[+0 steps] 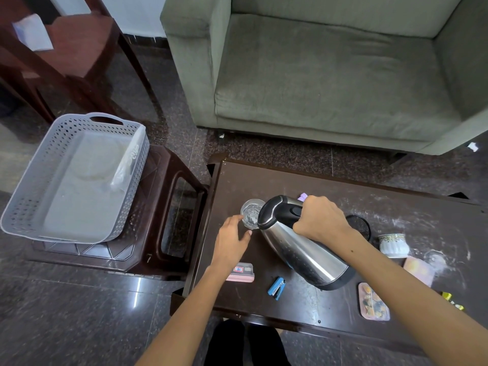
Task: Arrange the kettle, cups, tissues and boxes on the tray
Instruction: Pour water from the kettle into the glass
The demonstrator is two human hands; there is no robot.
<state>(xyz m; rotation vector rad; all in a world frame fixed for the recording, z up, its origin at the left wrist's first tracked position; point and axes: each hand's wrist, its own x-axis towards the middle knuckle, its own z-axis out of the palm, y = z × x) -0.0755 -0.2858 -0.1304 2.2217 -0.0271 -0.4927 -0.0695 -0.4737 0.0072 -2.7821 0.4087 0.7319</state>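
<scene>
Kettle (303, 247) tilted over glass (252, 213) — near table's (264, 180) left edge.

Kettle tilting over a glass

The right hand (320, 219) is gripping the kettle (303, 247), spout over the glass (251, 213); the left hand (232, 240) is touching it.

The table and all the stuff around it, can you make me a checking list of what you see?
Surface: dark table, dusty.
Job's things: kettle tilted toward glass; patterned cup; pink box; grey tray on stool.
Clutter: blue stapler, small picture tray.
Grippers: right hand grips kettle handle; left hand touches glass.
Cables: nothing seen.
Surroundings: green sofa, wooden chair.
</scene>
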